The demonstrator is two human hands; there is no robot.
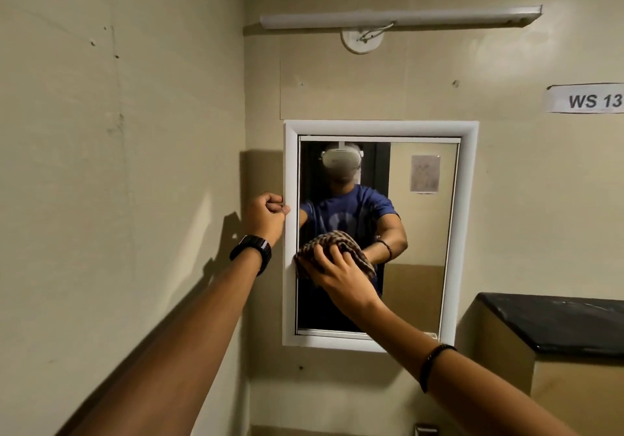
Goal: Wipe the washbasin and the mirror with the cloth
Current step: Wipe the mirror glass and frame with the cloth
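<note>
— Writing anywhere?

— Paper label high on the wall, up and to the right of both hands, printed "WS 13"; its right end is cut off by the frame edge.

— Materials?

— Mirror is a flat glass rectangle in a smooth white moulded frame. Cloth is soft, bunched, with a brown-and-tan check. A dull black slab tops the counter, lower right of the right hand.

— And the hands?

— Right hand lies spread and flat over the cloth, fingers pressing it against the lower left part of the glass; cloth pokes out above the fingertips. Left hand is closed, pinching the frame's left edge, just up and left of the cloth. A black watch sits on that wrist.
</note>
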